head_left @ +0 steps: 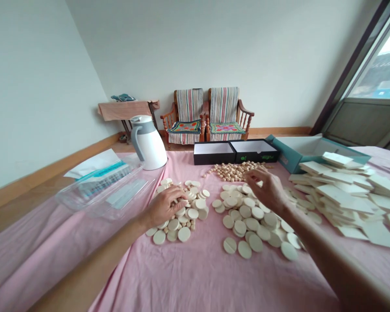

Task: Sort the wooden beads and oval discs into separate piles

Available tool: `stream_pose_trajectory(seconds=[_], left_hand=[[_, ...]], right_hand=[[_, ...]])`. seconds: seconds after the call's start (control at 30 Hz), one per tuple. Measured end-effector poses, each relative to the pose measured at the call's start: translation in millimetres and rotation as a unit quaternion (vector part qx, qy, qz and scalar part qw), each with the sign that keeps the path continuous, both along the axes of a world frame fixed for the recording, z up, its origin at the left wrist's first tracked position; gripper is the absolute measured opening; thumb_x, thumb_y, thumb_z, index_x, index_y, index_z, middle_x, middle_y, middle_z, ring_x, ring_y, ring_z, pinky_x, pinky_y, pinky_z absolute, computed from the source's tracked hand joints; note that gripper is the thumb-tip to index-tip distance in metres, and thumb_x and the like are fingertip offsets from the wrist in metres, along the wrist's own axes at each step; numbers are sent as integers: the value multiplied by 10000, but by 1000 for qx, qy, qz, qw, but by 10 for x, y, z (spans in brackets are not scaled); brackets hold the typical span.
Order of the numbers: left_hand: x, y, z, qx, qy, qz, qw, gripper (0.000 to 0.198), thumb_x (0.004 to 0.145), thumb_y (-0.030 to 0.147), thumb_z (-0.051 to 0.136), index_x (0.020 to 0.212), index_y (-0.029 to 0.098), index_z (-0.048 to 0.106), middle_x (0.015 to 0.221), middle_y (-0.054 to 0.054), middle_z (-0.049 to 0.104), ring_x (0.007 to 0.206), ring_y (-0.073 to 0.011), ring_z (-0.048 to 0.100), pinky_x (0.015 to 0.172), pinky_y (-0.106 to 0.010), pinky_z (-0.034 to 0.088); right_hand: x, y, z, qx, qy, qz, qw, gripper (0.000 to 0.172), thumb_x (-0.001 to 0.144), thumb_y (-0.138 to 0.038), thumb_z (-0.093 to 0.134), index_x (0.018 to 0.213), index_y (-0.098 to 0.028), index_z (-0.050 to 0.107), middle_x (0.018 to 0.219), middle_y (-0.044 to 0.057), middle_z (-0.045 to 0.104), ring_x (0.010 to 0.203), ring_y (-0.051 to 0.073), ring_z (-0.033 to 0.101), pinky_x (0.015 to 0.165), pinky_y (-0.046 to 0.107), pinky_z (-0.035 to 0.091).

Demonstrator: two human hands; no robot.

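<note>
My left hand (168, 203) rests over a pile of pale round wooden discs (183, 234), its fingers loosely curved, with a gap between thumb and fingers. Small wooden beads (192, 224) are mixed in with this pile. Farther right, my right hand (269, 190) is at the near edge of a heap of small wooden beads (229, 172). Its thumb and fingertips are pinched together; whatever is between them is too small to make out. Below that hand and wrist spreads a second pile of round wooden discs (251, 224), partly covered by the forearm.
Square wooden pieces (341, 190) are stacked at the right before a teal box (299, 154). Black open boxes (214, 160) stand behind the beads. A white jug (152, 147) and clear plastic packaging (97, 190) are at the left on the pink cloth (195, 277). Two chairs (190, 108) stand beyond.
</note>
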State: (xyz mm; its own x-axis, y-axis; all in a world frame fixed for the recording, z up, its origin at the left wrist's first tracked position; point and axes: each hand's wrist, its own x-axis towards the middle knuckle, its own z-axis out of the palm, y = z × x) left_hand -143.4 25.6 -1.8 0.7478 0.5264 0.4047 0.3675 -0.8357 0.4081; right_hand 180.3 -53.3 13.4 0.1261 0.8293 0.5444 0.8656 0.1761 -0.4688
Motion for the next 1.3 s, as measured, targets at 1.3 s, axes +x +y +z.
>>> stream_pose_trajectory(seconds=[1.3], left_hand=[[473,-437,-43,95,110,12,989,253,726,362,677,883,184,590,957,-68,605,993,-249,518,941,-430,349]], right_hand=[[-922,-26,-260,-178,-160,171,956,153,774,-277,609,884,-184,559,899,70,599,871,208,522,784,318,339]])
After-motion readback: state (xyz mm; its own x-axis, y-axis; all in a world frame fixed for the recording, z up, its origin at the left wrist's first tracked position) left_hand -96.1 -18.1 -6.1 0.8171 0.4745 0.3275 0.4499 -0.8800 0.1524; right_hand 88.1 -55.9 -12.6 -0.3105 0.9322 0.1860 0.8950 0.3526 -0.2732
